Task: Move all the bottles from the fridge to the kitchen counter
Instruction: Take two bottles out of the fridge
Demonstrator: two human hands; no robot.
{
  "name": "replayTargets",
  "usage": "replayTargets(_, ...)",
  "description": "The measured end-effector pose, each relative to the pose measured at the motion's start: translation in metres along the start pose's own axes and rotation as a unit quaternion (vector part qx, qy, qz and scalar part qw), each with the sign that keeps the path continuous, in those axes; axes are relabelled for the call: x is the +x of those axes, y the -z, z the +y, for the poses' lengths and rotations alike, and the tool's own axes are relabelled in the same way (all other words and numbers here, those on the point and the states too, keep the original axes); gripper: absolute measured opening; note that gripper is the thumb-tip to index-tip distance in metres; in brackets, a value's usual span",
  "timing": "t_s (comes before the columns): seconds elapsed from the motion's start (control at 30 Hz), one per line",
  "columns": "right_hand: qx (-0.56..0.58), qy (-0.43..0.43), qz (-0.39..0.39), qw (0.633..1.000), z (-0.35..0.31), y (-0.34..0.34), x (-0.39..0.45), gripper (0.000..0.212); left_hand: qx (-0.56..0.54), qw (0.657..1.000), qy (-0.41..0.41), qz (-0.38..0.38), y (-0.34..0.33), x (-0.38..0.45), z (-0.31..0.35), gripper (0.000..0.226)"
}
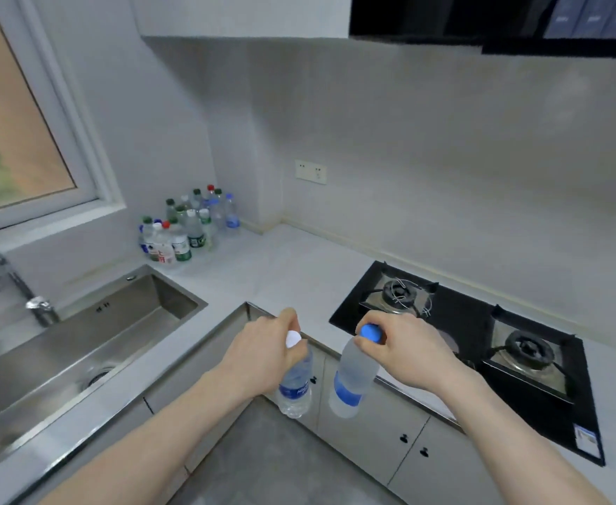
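Note:
My left hand (262,349) grips the neck of a clear bottle with a white cap and a dark blue label (295,388). My right hand (405,349) pinches the neck of a paler bottle with a blue cap and a blue band (354,380). Both bottles hang upright in the air over the floor, just in front of the counter's inner corner. A cluster of several bottles (186,224) with green, red, white and blue caps stands on the white counter (284,267) in the far corner under the window. The fridge is out of view.
A steel sink (91,344) with a tap (15,282) lies to the left. A black two-burner gas hob (474,344) lies to the right. White cabinet doors (383,428) run below the counter. A wall socket (311,171) sits on the back wall.

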State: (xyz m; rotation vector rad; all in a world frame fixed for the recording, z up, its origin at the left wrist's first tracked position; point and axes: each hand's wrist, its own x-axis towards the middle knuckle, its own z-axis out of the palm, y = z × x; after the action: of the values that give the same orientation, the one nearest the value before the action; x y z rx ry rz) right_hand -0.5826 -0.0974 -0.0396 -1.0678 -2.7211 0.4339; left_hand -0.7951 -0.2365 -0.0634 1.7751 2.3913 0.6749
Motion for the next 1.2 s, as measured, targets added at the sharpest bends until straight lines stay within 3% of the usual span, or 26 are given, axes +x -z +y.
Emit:
replayTargets(0.27, 0.003, 0.073, -0.025, 0.997, -0.048, -0.024, 0.129, 0.017, 0.011, 0.995, 0.095, 0.038, 0.027, 0.054, -0.090, 0.022)
replayTargets(0.67, 0.000, 0.156, -0.062, 0.986, -0.063, -0.046, 0.341, 0.018, 0.048, 0.978, 0.196, 0.058, 0.041, 0.198, -0.187, 0.024)
replayTargets(1.2, -0.021, 0.155, -0.095, 0.983, -0.129, -0.117, 0.556, 0.017, 0.040, 0.966, 0.251, 0.040, 0.061, 0.320, -0.357, 0.026)
